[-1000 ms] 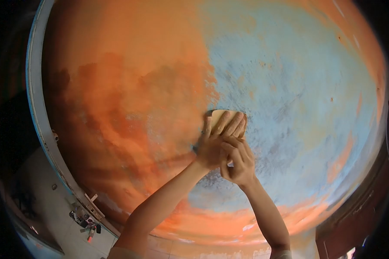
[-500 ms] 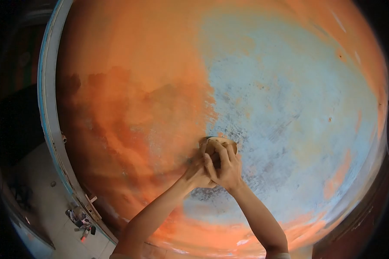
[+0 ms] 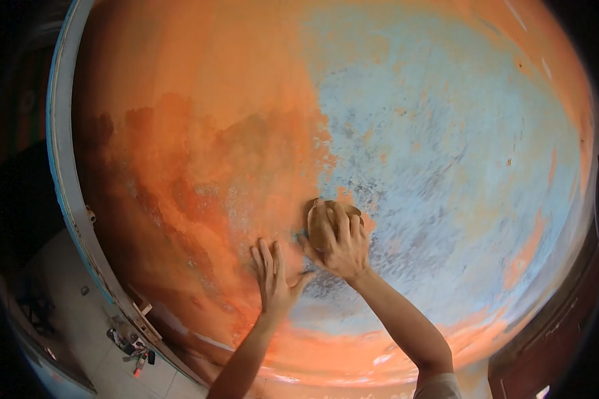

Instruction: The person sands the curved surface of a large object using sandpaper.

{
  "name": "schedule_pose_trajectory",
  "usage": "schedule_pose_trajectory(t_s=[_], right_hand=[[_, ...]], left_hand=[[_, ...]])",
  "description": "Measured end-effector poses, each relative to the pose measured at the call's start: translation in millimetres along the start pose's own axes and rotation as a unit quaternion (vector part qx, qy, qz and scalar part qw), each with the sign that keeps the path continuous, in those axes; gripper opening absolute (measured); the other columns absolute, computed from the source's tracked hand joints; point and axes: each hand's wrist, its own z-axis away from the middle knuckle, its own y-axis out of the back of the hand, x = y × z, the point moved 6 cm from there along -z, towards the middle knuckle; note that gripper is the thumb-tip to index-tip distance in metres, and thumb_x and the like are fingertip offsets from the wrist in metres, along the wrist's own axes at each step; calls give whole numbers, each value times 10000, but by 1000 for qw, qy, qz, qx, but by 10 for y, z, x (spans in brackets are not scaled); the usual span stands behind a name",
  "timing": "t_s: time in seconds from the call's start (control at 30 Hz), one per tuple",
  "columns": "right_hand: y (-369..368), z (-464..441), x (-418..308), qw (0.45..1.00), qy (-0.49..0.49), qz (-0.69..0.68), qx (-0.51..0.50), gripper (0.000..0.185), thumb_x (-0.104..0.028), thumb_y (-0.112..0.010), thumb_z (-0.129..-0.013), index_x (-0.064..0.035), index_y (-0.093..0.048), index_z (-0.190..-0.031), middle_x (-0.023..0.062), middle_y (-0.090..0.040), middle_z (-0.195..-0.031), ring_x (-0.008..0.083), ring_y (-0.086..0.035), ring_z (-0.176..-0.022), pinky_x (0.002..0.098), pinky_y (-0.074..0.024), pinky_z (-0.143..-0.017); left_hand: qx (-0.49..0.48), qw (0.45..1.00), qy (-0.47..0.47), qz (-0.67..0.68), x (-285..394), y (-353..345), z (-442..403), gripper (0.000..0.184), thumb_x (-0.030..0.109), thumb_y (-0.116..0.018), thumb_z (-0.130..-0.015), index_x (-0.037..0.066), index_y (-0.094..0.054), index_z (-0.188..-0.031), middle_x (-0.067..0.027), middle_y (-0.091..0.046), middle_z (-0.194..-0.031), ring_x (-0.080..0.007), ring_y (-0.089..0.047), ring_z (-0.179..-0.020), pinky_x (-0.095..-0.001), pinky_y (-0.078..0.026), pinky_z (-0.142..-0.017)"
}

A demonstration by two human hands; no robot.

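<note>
My right hand (image 3: 341,247) presses a brown folded sheet, which looks like sandpaper (image 3: 318,226), against a painted wall (image 3: 199,153). Its fingers lie bent across the sheet, and the thumb reaches to the left. The sheet sits by the border between orange paint on the left and a worn light blue area (image 3: 472,199) on the right. Small orange patches show around the sheet. My left hand (image 3: 275,276) is open with spread fingers, lower left of the right hand, at the orange part. It holds nothing; whether its fingertips touch the wall is unclear.
A grey and blue frame edge (image 3: 65,166) curves down the left side. Beyond it, several small items (image 3: 132,347) lie on the tiled floor (image 3: 103,372). A dark red surface (image 3: 546,362) stands at the lower right.
My left hand has come away from the right hand and sheet, moving left and down, and its fingers have spread. My right hand still holds the sheet, now slightly lower on the wall.
</note>
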Motion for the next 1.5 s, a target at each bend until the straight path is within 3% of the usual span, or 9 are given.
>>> schedule_pose_trajectory(t_s=[0.17, 0.43, 0.47, 0.67, 0.8, 0.87, 0.97, 1.1, 1.5], right_hand=[[40, 98, 159, 996, 74, 43, -4, 466, -285, -626, -824, -98, -672, -1248, 204, -569, -1291, 391, -584, -1086, 510, -456, -950], [257, -123, 499, 997, 57, 49, -16, 599, -187, -707, -762, -71, -595, -1339, 176, -506, -1456, 372, -474, -1356, 532, -340, -1140], [146, -227, 311, 961, -16, 54, -271, 583, -175, -688, -793, -54, -579, -1352, 158, -502, -1464, 351, -471, -1363, 530, -334, -1148], [70, 968, 31, 919, 329, -99, -192, 448, -19, -678, -793, 0, -649, -1240, 114, -627, -1327, 265, -591, -1243, 481, -465, -1080], [374, 125, 735, 983, 164, 3, -88, 469, -74, -625, -841, -181, -660, -1297, 102, -623, -1346, 264, -554, -1302, 523, -353, -1151], [457, -157, 1005, 999, 9, -45, 23, 505, -57, -658, -791, -136, -663, -1290, 113, -606, -1368, 311, -547, -1303, 503, -345, -1162], [334, 116, 696, 991, 106, -67, -42, 423, 30, -597, -830, -7, -654, -1248, 200, -574, -1384, 324, -510, -1341, 456, -364, -1156], [60, 1397, -27, 913, 306, -110, -246, 441, -3, -535, -848, -47, -618, -1279, 133, -593, -1336, 221, -530, -1299, 378, -445, -1119], [247, 408, 703, 986, 68, -64, -138, 512, -52, -627, -802, -39, -612, -1314, 123, -501, -1475, 273, -378, -1440, 469, -276, -1212]], left_hand=[[-57, 983, 170, 44, -18, -138, 393, 1184, 562, -827, -695, 124, -179, -1584, -326, 96, -1598, -626, 25, -1425, -795, -184, -1028], [-128, 951, 280, 9, -251, -381, 997, 1304, 396, -914, -646, 49, -75, -1582, -304, -144, -1594, -558, -112, -1442, -610, -205, -1153], [-124, 948, 291, 24, -272, -388, 1028, 1314, 391, -918, -638, 47, -71, -1581, -283, -140, -1604, -554, -107, -1445, -613, -203, -1155], [-140, 967, 211, 22, -281, -390, 1111, 1328, 383, -922, -614, 44, -75, -1579, -259, -89, -1624, -547, -105, -1450, -616, -181, -1165], [-150, 964, 221, 19, -282, -418, 1161, 1325, 369, -921, -618, 27, -71, -1576, -269, -122, -1614, -548, -102, -1450, -618, -172, -1164], [-126, 955, 253, 88, -229, -360, 1121, 1265, 368, -915, -637, 103, -126, -1590, -349, 145, -1580, -613, 151, -1417, -740, -73, -1105], [-132, 962, 238, -8, -181, -347, 1151, 1238, 363, -885, -689, -9, -94, -1566, -296, -196, -1583, -544, -144, -1443, -605, -164, -1167], [-123, 967, 223, 15, -212, -397, 1323, 1179, 358, -859, -730, -9, -113, -1565, -298, -190, -1584, -537, -134, -1449, -604, -146, -1172], [-77, 963, 255, 37, -127, -367, 1248, 1176, 377, -853, -743, 19, -103, -1574, -370, 76, -1579, -579, 70, -1448, -702, -21, -1133]])
